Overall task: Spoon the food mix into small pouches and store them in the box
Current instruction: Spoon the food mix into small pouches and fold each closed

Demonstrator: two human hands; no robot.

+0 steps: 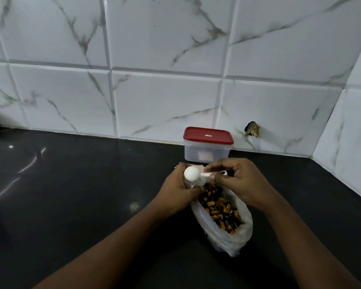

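Observation:
A clear plastic bag (pixel 243 230) of orange and dark food mix (pixel 221 211) lies open on the black counter. Just above its far end, my left hand (pixel 175 186) grips a small pale pouch (pixel 191 183), mostly hidden by the fingers. My right hand (pixel 236 180) pinches the handle of a white plastic spoon (pixel 196 173), whose round bowl is turned over above the pouch. Behind both hands, against the wall, stands a translucent box (pixel 206 153) shut with a red lid (pixel 207 135).
The glossy black counter (pixel 71 205) stretches left and toward me. White marble-pattern tiles form the back wall (pixel 165 90) and a side wall at the right. A small brass fitting (pixel 252 129) sticks out of the wall right of the box. A dark shape sits at the far left edge.

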